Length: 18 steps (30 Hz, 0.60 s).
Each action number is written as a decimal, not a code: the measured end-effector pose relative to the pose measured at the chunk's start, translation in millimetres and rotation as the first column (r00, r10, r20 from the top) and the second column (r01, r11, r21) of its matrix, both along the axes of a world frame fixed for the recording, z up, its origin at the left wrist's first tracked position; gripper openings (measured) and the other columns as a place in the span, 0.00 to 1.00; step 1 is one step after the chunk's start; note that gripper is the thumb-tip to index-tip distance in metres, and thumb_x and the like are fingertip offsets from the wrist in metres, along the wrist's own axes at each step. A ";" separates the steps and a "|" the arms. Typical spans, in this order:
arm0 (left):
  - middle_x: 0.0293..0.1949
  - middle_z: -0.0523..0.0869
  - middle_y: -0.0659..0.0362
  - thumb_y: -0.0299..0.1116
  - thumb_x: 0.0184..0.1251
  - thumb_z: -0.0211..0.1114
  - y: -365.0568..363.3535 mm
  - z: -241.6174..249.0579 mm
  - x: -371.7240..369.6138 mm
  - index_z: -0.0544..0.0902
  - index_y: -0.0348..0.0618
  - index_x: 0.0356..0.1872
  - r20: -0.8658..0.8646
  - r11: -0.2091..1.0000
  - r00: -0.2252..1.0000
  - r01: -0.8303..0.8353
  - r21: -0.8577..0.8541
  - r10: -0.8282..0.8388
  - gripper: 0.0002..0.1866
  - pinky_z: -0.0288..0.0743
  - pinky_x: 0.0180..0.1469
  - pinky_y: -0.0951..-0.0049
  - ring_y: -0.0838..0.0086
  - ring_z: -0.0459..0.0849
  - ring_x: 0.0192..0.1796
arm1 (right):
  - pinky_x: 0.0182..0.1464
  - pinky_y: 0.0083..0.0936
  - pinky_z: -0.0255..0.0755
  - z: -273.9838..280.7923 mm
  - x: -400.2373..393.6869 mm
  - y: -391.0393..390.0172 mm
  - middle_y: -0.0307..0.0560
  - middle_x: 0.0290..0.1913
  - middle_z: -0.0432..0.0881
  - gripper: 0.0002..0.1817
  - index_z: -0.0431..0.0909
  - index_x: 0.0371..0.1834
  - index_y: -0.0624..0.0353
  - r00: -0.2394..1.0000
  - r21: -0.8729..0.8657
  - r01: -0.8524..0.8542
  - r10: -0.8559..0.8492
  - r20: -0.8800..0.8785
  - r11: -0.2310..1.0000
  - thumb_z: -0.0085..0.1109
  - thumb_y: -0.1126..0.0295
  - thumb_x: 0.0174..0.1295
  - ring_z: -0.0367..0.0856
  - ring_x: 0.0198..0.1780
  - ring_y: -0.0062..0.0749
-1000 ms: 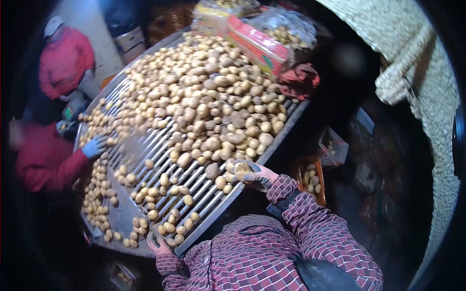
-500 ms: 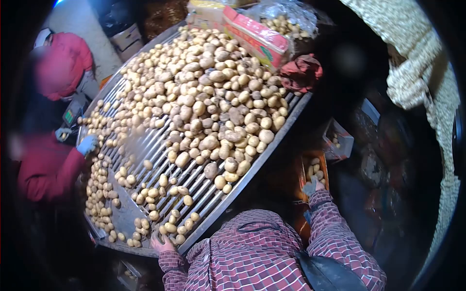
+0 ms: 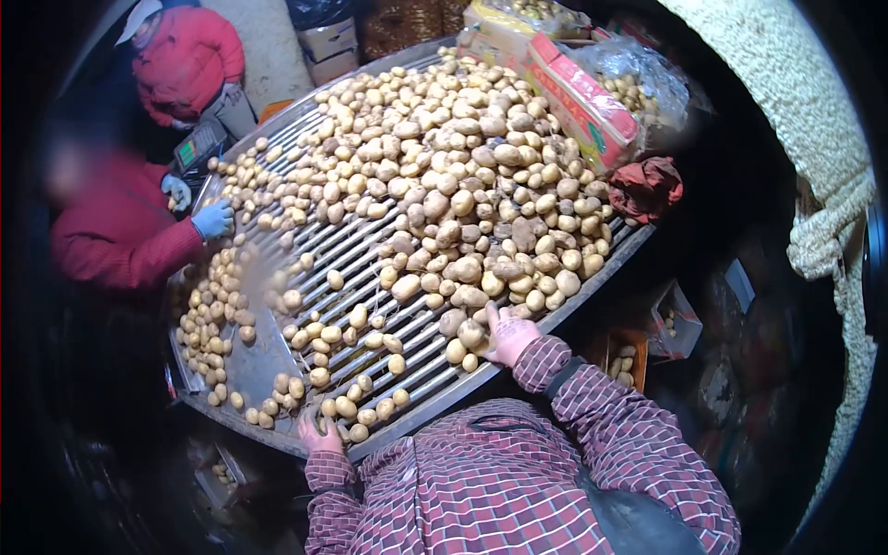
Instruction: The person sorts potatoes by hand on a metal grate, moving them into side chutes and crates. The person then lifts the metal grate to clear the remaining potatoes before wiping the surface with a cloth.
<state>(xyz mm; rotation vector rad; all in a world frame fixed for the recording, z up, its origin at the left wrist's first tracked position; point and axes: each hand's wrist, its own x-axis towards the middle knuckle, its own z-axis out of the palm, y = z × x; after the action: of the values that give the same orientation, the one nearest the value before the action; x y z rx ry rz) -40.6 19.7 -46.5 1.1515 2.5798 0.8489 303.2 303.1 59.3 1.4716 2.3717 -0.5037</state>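
Observation:
A big heap of potatoes (image 3: 462, 185) covers much of a slatted metal sorting table (image 3: 421, 338). At the near edge of the table, my left hand (image 3: 320, 433) rests beside a small cluster of potatoes, its fingers apart and holding nothing that I can see. My right hand (image 3: 511, 337) reaches over the table's right rim with fingers stretched out. Its fingertips touch the lower edge of the heap, close to a few loose potatoes (image 3: 462, 340).
Across the table a co-worker's blue-gloved hand (image 3: 213, 219) reaches in among potatoes. Another person in a red jacket (image 3: 190, 65) stands behind, near a scale (image 3: 199, 145). An orange crate (image 3: 625, 363) with potatoes, a white box (image 3: 675, 319) and a red cloth (image 3: 646, 189) lie rightward.
My right hand has come up from the orange crate to the potatoes on the table. My left hand stays at the near edge. The co-workers show more fully as the view has shifted.

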 end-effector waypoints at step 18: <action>0.66 0.65 0.44 0.32 0.50 0.69 -11.3 17.1 7.6 0.68 0.45 0.66 0.083 0.989 0.996 0.057 -0.139 -0.046 0.38 0.58 0.70 0.52 0.46 0.64 0.67 | 0.59 0.38 0.69 18.2 -74.7 80.4 0.53 0.53 0.78 0.25 0.75 0.55 0.54 0.985 0.378 0.016 0.051 -0.166 0.926 0.60 0.53 0.59 0.75 0.55 0.47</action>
<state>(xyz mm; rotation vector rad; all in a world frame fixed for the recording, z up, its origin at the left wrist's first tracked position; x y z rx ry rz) -33.0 8.5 -29.4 1.1154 2.4899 0.6741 228.5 383.5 77.5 1.6160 2.7349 -0.1763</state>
